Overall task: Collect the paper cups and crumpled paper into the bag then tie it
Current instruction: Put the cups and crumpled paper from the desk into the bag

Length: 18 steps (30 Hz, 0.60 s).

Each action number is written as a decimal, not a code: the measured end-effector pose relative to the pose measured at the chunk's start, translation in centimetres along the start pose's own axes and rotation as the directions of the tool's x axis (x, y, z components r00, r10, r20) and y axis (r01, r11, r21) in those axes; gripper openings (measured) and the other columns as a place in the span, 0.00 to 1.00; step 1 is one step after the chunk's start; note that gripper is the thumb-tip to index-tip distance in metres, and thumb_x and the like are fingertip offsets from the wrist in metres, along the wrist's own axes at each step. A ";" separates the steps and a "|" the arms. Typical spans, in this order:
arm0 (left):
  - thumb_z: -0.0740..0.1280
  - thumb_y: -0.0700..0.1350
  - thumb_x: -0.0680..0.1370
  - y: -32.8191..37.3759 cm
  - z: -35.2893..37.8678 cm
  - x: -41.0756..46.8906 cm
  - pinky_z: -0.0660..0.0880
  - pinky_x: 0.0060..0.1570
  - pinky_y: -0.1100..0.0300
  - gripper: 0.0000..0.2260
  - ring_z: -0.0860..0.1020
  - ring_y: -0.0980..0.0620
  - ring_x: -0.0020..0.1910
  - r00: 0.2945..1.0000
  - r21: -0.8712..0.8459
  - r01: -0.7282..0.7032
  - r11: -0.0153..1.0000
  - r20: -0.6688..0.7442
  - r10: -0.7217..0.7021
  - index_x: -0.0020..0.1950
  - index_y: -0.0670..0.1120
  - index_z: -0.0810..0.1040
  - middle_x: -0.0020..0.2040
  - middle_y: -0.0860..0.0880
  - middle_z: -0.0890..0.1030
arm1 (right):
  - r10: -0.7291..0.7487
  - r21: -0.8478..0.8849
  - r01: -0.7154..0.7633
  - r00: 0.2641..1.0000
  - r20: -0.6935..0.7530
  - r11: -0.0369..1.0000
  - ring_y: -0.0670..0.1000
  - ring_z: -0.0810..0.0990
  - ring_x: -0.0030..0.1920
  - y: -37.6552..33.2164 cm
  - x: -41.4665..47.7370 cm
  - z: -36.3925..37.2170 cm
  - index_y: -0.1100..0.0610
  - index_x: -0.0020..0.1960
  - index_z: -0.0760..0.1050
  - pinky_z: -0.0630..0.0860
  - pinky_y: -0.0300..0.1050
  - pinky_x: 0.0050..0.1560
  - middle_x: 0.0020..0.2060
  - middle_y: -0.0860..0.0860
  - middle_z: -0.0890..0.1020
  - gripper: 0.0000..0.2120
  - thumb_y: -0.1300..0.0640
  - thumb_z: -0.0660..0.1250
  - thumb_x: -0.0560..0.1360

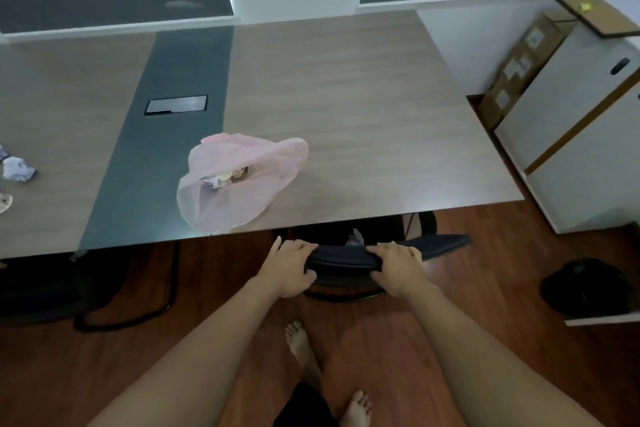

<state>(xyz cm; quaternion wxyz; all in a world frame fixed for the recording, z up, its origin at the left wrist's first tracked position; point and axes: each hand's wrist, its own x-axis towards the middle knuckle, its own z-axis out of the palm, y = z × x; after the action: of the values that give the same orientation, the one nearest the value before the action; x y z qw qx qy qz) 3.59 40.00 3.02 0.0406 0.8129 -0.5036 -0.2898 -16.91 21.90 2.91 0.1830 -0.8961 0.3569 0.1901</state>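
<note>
**STATUS: BAG PARTLY LOADED, NOT YET TIED**

Found near the front edge of the bench (pixel 363 97): pink bag (pixel 239 180), lying slack with the mouth open and no knot. Seen inside through the mouth: a few scraps (pixel 227 177), apparently a cup and some paper.

Not yet collected, at the far left of the bench and well apart from the bag: crumpled paper (pixel 17 169) and, nearer the front edge, a pale item (pixel 5 203) cut off by the frame, possibly a cup.

Neither hand on any task item. Left hand (pixel 287 267) and right hand (pixel 394 265) set on a black chair back (pixel 343 262) just in front of the bench, fingers (pixel 301 247) curled over its top and clamped on it.

Judged outstanding: gather the loose pieces, load the bag, then close and tie it.
</note>
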 end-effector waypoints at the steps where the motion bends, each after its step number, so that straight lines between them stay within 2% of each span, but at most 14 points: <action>1: 0.63 0.52 0.82 0.2 0.5 0.1 0.54 0.84 0.43 0.30 0.62 0.44 0.81 1.000 0.000 0.028 1.000 0.013 -0.028 0.85 0.52 0.63 0.80 0.50 0.68 | 0.012 -0.016 -0.012 1.000 -0.011 1.000 0.54 0.70 0.80 -0.2 0.0 0.2 0.40 0.83 0.68 0.60 0.57 0.80 0.79 0.46 0.75 0.29 0.45 0.68 0.83; 3: 0.63 0.49 0.83 0.4 1.1 0.6 0.64 0.80 0.46 0.28 0.61 0.44 0.80 0.997 -0.048 0.066 0.997 0.031 -0.064 0.84 0.54 0.64 0.80 0.50 0.69 | 0.053 -0.053 -0.054 0.998 -0.024 0.997 0.54 0.69 0.80 -0.7 0.2 0.4 0.40 0.83 0.67 0.61 0.57 0.80 0.77 0.46 0.76 0.28 0.50 0.66 0.84; 5: 0.61 0.47 0.84 0.6 1.1 1.3 0.67 0.78 0.46 0.27 0.61 0.45 0.79 0.994 -0.043 0.100 0.994 0.051 -0.098 0.84 0.56 0.65 0.80 0.51 0.69 | 0.085 -0.088 -0.090 0.995 -0.052 0.992 0.54 0.69 0.80 -0.9 0.8 0.9 0.41 0.84 0.67 0.62 0.57 0.79 0.77 0.46 0.76 0.28 0.53 0.64 0.85; 8: 0.60 0.47 0.85 1.1 1.1 2.5 0.58 0.82 0.39 0.26 0.61 0.45 0.79 0.983 0.027 0.158 0.987 0.087 -0.160 0.84 0.60 0.64 0.81 0.53 0.68 | 0.126 -0.144 -0.138 0.988 -0.090 0.980 0.56 0.70 0.78 -0.9 1.7 1.8 0.41 0.84 0.67 0.62 0.58 0.78 0.76 0.48 0.77 0.27 0.56 0.60 0.86; 11: 0.61 0.49 0.86 1.6 1.2 3.6 0.46 0.81 0.30 0.25 0.65 0.44 0.78 0.968 0.098 0.225 0.969 0.093 -0.234 0.83 0.63 0.65 0.76 0.52 0.74 | 0.137 -0.223 -0.160 0.984 -0.118 0.961 0.57 0.74 0.74 -1.2 2.3 2.1 0.43 0.81 0.70 0.65 0.57 0.74 0.71 0.50 0.80 0.25 0.58 0.58 0.86; 14: 0.62 0.50 0.87 1.8 1.3 4.2 0.44 0.80 0.28 0.23 0.67 0.44 0.75 0.964 0.127 0.247 0.961 0.069 -0.257 0.82 0.65 0.67 0.70 0.50 0.78 | 0.149 -0.276 -0.179 0.981 -0.127 0.945 0.56 0.80 0.65 -1.2 3.0 2.1 0.43 0.78 0.75 0.68 0.56 0.68 0.64 0.50 0.83 0.23 0.59 0.59 0.86; 16: 0.61 0.48 0.87 1.7 1.6 3.8 0.43 0.80 0.29 0.23 0.68 0.45 0.74 0.967 0.147 0.233 0.961 0.064 -0.245 0.81 0.65 0.67 0.70 0.51 0.78 | 0.168 -0.293 -0.188 0.981 -0.094 0.937 0.56 0.82 0.61 -1.2 3.0 2.2 0.42 0.77 0.75 0.68 0.55 0.65 0.61 0.50 0.84 0.24 0.59 0.59 0.86; 18: 0.61 0.52 0.87 1.4 2.2 3.1 0.41 0.81 0.31 0.22 0.67 0.45 0.75 0.973 0.170 0.206 0.964 0.066 -0.220 0.82 0.64 0.67 0.71 0.51 0.78 | 0.180 -0.289 -0.196 0.980 -0.079 0.937 0.56 0.82 0.60 -1.3 2.3 2.8 0.41 0.76 0.75 0.68 0.56 0.64 0.60 0.50 0.84 0.25 0.60 0.59 0.85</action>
<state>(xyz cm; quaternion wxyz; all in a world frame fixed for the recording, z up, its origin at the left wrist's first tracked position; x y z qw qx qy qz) 2.40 37.23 0.35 -0.0781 0.8499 -0.4364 -0.2848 -14.99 22.80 -0.34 0.0186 -0.8797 0.4130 0.2349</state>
